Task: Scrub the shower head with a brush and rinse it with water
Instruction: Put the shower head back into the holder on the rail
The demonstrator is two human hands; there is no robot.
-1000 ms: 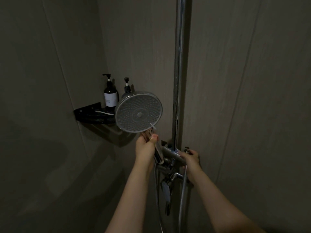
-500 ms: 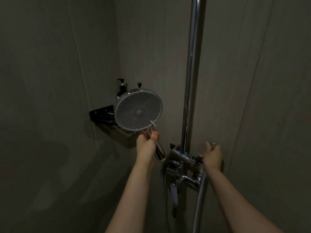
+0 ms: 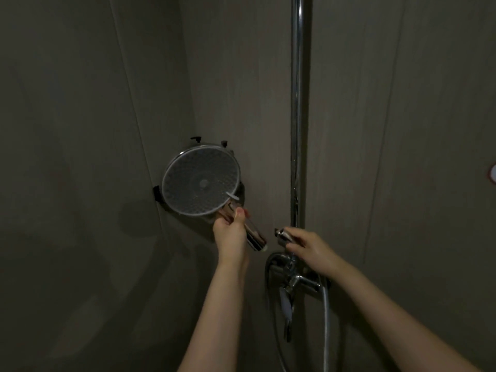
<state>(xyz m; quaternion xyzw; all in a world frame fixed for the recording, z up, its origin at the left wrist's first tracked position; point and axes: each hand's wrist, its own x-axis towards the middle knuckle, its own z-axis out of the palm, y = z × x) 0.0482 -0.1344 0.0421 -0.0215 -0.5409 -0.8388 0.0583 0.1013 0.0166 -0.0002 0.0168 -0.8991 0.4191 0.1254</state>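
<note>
I see my left hand (image 3: 232, 234) wrapped around the chrome handle (image 3: 251, 232) of the shower head (image 3: 200, 181), fingers curled tight on it, thumb on top. The head is raised in front of the corner of the stall, its round nozzle face turned toward me and tilted a little to the left. A thin pale sliver, maybe a tie or strap, crosses its lower right rim; I cannot tell what it is. No brand or writing is readable on the head or the fittings.

My right hand (image 3: 308, 248) is just right of the handle's lower end, fingers curled around a short chrome fitting (image 3: 281, 234) whose dark tip points toward the handle. The 2 parts are close but apart.

The shower head hides nearly all of the black corner shelf (image 3: 156, 196); only its 2 ends show, and 2 black pump tops (image 3: 196, 139) poke up above the rim. Any labels on those bottles are hidden.

The vertical chrome riser pipe (image 3: 297, 108) runs out of the top edge. Below my right hand sits the mixer valve (image 3: 298, 281) with its lever, dim and partly covered by my wrist. The metal hose (image 3: 326, 318) drops out of the bottom edge. A pale round object (image 3: 492, 176) is cut off at the right edge.
</note>
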